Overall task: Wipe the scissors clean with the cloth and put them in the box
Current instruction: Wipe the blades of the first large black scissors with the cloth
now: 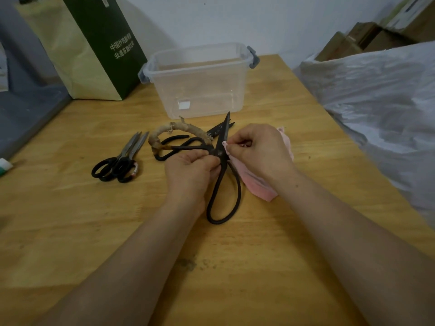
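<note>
A pair of large black iron scissors with long loop handles is held just above a light wooden table, near its middle, blades pointing to the far side and loops hanging toward the near edge. The left hand is clamped around the scissors at the pivot. The right hand is closed on a crumpled pink cloth, a fold of which is pinched against the blade just beyond the pivot; the rest of the cloth trails to the right, under the hand.

Just beyond the blade tips a clear plastic box with grey side latches stands open, and nothing can be seen inside it. A second big pair of scissors with a rag-wrapped handle is lying just left of the held pair, and two smaller black-handled scissors are lying further left.

The task is judged to be at an early stage: the first pair is being wiped, no pair has been boxed, and three more pairs appear to be waiting.
</note>
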{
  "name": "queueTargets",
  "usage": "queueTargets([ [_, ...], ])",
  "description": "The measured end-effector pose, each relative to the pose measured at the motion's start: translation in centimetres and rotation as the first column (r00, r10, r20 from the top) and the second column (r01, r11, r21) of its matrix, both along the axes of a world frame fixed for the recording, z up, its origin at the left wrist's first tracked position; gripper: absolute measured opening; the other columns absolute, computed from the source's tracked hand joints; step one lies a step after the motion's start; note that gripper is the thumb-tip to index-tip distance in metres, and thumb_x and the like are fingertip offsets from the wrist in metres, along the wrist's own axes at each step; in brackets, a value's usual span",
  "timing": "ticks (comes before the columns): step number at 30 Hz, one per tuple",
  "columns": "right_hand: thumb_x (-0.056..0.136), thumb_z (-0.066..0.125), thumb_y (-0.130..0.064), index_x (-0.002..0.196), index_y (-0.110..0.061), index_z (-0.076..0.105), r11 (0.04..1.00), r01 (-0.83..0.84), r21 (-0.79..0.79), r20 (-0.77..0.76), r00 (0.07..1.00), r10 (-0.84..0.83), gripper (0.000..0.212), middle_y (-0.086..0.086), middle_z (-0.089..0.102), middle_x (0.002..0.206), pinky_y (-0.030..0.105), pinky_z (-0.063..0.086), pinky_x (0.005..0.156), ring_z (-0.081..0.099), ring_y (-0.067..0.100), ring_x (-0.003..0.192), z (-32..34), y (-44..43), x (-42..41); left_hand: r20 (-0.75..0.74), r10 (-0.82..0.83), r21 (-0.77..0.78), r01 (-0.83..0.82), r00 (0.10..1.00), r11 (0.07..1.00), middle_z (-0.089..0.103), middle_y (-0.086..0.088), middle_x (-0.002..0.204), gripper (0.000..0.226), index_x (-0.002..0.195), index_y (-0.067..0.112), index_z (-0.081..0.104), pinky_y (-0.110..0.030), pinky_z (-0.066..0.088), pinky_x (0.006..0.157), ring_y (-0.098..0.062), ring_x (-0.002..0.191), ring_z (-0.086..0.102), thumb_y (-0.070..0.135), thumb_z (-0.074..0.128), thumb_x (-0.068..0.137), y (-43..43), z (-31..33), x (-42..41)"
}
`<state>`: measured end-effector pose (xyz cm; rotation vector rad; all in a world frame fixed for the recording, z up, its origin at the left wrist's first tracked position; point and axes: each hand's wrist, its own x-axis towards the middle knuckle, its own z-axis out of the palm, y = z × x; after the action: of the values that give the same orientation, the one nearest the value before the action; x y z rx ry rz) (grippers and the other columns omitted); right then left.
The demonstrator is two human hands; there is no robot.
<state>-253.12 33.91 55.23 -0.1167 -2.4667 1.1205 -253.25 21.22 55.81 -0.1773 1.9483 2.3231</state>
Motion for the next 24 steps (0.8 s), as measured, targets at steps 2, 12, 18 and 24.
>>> queueTargets([
  [2, 0.085, 0.067, -0.016, 0.086, -0.013, 0.074, 0.998, 0.040, 0.046, 0.011, 0.999, -0.041, 0.007, -0.010, 0.061, 0.074, 0.023, 0.047, 0.073, 0.058, 0.006, 0.074, 0.1, 0.1, -0.5, 0.002, 0.012, -0.009, -0.012, 1.000, 1.000, 0.069, -0.005, 0.069, 0.022, 0.074, 0.009, 0.064, -0.017, 0.052, 0.052, -0.012, 0.061, 0.070, -0.013, 0.064, 0.078, 0.1, 0.0, 0.0],
  [12, 0.080, 0.072, -0.009, 0.087, -0.012, 0.076, 0.986, -0.160, 0.043, -0.049, 0.986, 0.162, 0.009, -0.008, 0.061, 0.078, 0.028, 0.049, 0.077, 0.060, 0.010, 0.079, 0.1, 0.4, 0.0, 0.024, 0.025, 0.001, -0.025, 0.999, 1.000, 0.068, -0.004, 0.064, 0.021, 0.076, 0.007, 0.063, -0.017, 0.053, 0.052, -0.011, 0.056, 0.069, -0.014, 0.065, 0.076, 0.0, -0.1, -0.1],
  [18, 0.080, 0.071, -0.010, 0.086, -0.012, 0.076, 0.946, -0.115, 0.304, -0.015, 0.992, 0.125, 0.008, -0.008, 0.059, 0.082, 0.030, 0.048, 0.074, 0.060, 0.014, 0.080, 0.5, 1.5, 0.2, 0.054, 0.025, 0.003, -0.025, 0.998, 1.000, 0.068, -0.011, 0.080, 0.017, 0.081, 0.005, 0.063, -0.018, 0.055, 0.055, -0.013, 0.063, 0.071, -0.012, 0.064, 0.079, 0.1, -0.1, -0.2],
  [24, 0.082, 0.072, -0.014, 0.090, -0.010, 0.076, 0.962, -0.163, 0.217, -0.057, 0.982, 0.179, 0.010, -0.003, 0.063, 0.082, 0.021, 0.045, 0.072, 0.056, 0.009, 0.075, 0.2, 0.5, 0.3, 0.046, 0.013, 0.001, -0.013, 0.999, 1.000, 0.069, -0.012, 0.077, 0.015, 0.082, 0.002, 0.064, -0.018, 0.054, 0.054, -0.015, 0.061, 0.071, -0.012, 0.064, 0.078, -0.1, -0.1, -0.2],
])
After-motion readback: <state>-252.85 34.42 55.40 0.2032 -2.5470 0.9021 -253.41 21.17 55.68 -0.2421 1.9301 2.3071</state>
